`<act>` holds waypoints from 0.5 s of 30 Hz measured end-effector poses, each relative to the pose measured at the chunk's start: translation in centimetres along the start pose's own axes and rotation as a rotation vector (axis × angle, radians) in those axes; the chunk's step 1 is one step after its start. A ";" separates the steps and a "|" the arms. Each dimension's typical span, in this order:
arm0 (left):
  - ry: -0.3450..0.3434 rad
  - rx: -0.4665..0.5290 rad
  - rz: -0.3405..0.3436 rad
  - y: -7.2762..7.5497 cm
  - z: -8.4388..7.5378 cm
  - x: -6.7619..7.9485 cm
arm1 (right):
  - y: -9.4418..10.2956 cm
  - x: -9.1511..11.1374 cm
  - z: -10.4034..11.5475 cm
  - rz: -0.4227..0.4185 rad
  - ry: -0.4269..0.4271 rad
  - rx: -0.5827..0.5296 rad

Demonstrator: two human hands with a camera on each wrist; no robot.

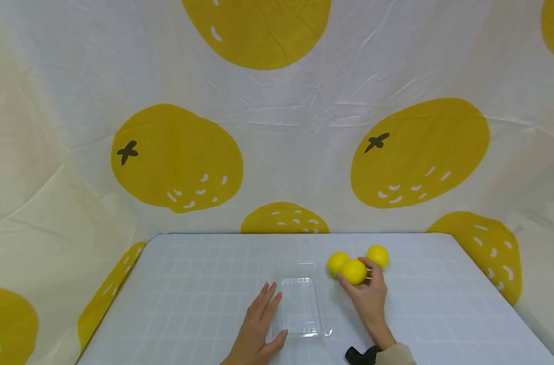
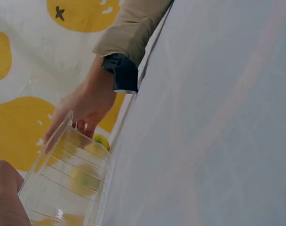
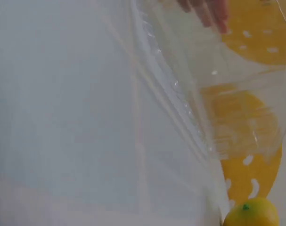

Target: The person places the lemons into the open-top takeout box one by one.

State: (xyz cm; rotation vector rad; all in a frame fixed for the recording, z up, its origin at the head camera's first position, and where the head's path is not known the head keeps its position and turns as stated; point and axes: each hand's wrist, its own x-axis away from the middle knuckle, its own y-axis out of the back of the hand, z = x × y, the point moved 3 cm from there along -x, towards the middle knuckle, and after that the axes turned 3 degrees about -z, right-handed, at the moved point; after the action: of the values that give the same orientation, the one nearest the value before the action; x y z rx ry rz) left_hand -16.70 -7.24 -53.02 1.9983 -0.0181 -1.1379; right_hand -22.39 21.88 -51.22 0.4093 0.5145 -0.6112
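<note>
My right hand (image 1: 370,296) holds a round yellow citrus fruit (image 1: 354,272) between thumb and fingers, at the right of the table. Just behind it on the left is a second citrus fruit (image 1: 337,263), partly covered by the held one. A third citrus fruit (image 1: 377,256) lies beyond my fingers. My left hand (image 1: 258,327), fingers extended, rests at the left side of a clear plastic container (image 1: 299,306). In the right wrist view a citrus fruit (image 3: 252,214) with a green stem spot shows at the bottom edge.
A pale checked cloth covers the table (image 1: 190,294). Behind it hangs a white curtain (image 1: 295,167) printed with big yellow fruits. A dark strap device (image 1: 362,356) sits on my right wrist by the beige sleeve (image 1: 395,355).
</note>
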 end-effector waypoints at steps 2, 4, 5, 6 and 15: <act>-0.002 -0.001 -0.001 0.0 -0.1 -0.1 | -0.2 0.0 1.8 0.016 -0.019 -0.035; -0.009 0.001 -0.008 0.1 -0.1 -0.1 | -0.3 0.0 4.2 0.043 -0.037 -0.048; -0.012 0.001 -0.011 0.1 -0.1 -0.1 | -0.5 0.0 4.8 0.051 -0.046 -0.060; -0.016 0.001 -0.014 0.0 -0.1 -0.1 | -0.7 0.0 5.4 0.058 -0.054 -0.070; -0.011 -0.018 -0.006 -0.1 0.0 -0.1 | -3.3 0.4 8.0 0.135 -0.067 -0.132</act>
State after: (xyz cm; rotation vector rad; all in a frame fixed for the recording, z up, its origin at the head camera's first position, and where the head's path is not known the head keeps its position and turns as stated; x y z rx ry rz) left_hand -16.80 -7.19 -53.01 1.9776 -0.0075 -1.1498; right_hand -21.54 15.27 -45.72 0.2952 0.4562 -0.4563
